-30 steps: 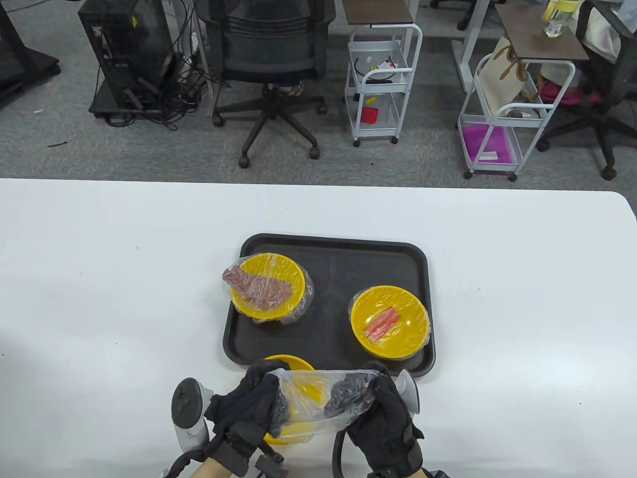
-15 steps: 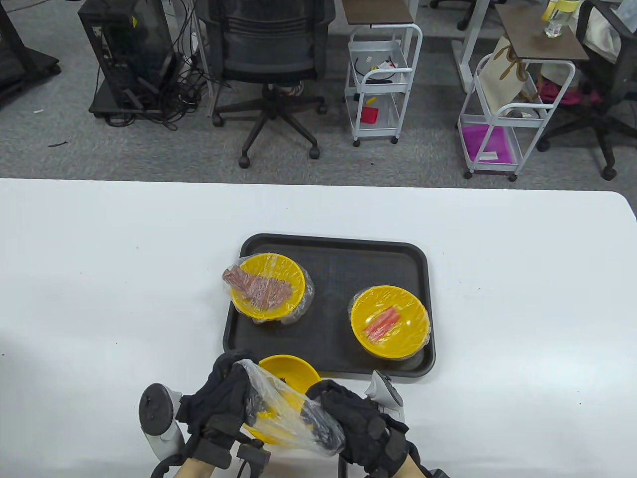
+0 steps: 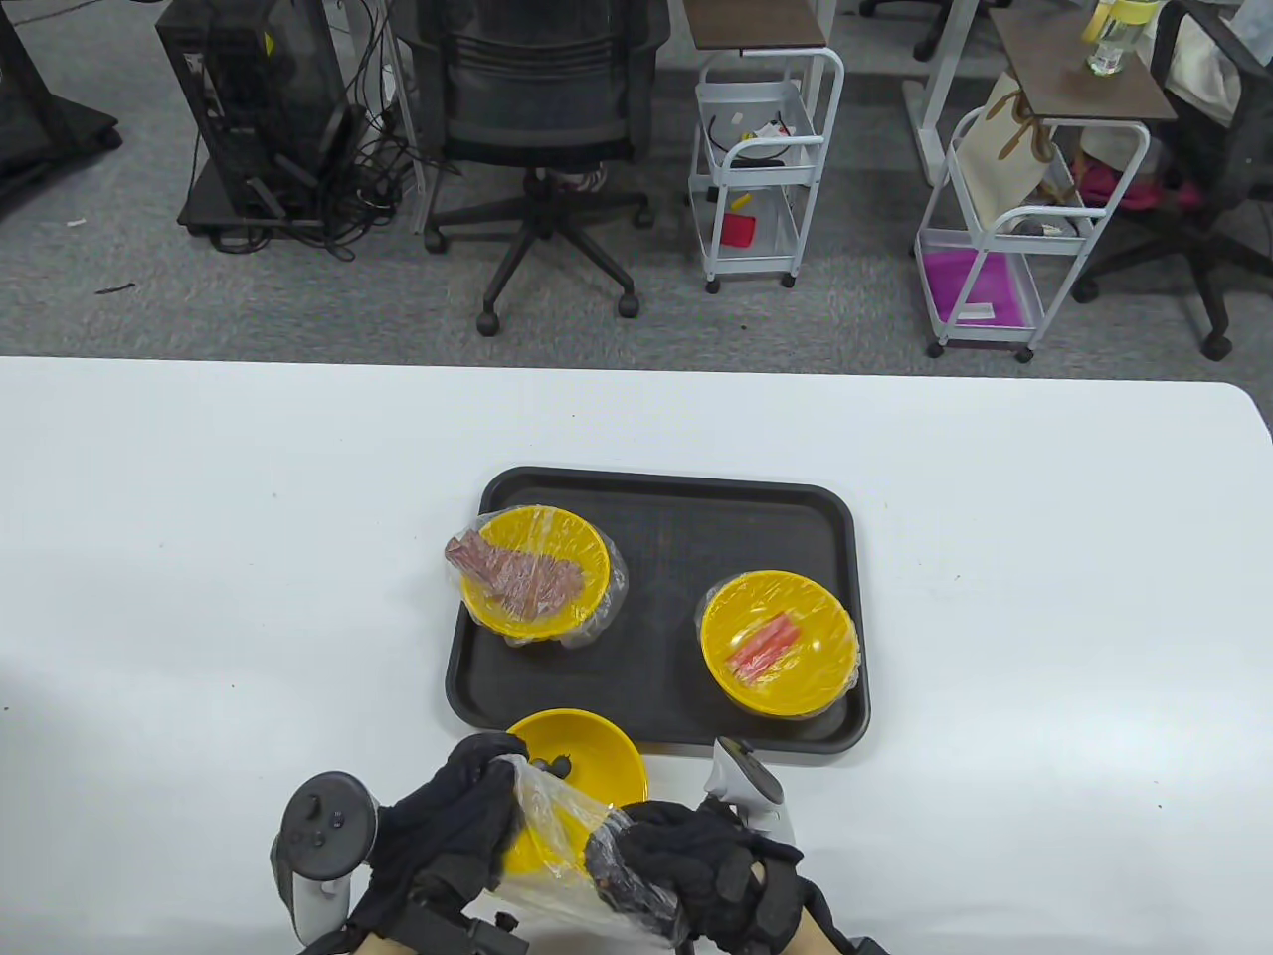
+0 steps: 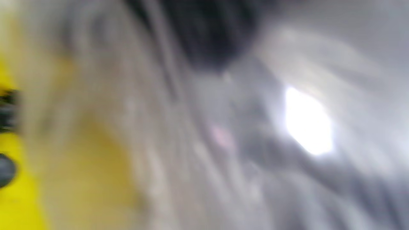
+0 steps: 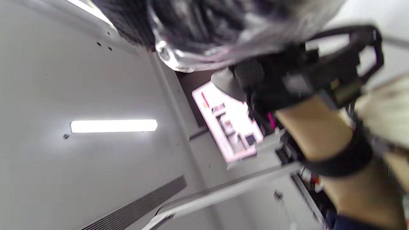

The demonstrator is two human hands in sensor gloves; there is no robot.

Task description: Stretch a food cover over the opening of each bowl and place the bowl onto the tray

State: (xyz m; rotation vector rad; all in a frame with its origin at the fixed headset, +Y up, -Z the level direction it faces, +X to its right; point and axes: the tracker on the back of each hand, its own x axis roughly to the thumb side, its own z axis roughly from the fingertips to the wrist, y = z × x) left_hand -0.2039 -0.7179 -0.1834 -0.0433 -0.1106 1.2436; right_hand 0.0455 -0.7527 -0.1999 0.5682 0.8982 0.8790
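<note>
A yellow bowl (image 3: 582, 761) with small dark pieces inside stands uncovered on the white table just in front of the black tray (image 3: 656, 517). Both hands hold a clear plastic food cover (image 3: 557, 831) stretched over the bowl's near side. My left hand (image 3: 467, 811) grips the cover's left edge by the bowl's rim. My right hand (image 3: 661, 865) has its fingers tucked inside the cover's right end. On the tray stand two covered yellow bowls, one with brown meat (image 3: 537, 572), one with red strips (image 3: 779, 642). The left wrist view is a blur of yellow bowl (image 4: 19, 198) and cover (image 4: 198, 153).
The white table (image 3: 199, 557) stretches wide to the left and right of the tray. Beyond its far edge are an office chair (image 3: 542, 119), two white carts (image 3: 761, 169) and a computer tower (image 3: 254, 99). The right wrist view points up at a ceiling light (image 5: 113, 125).
Both hands drew back toward the table's near edge with the cover; it went from spread wide over the bowl to bunched narrower, and the bowl's far half now shows bare.
</note>
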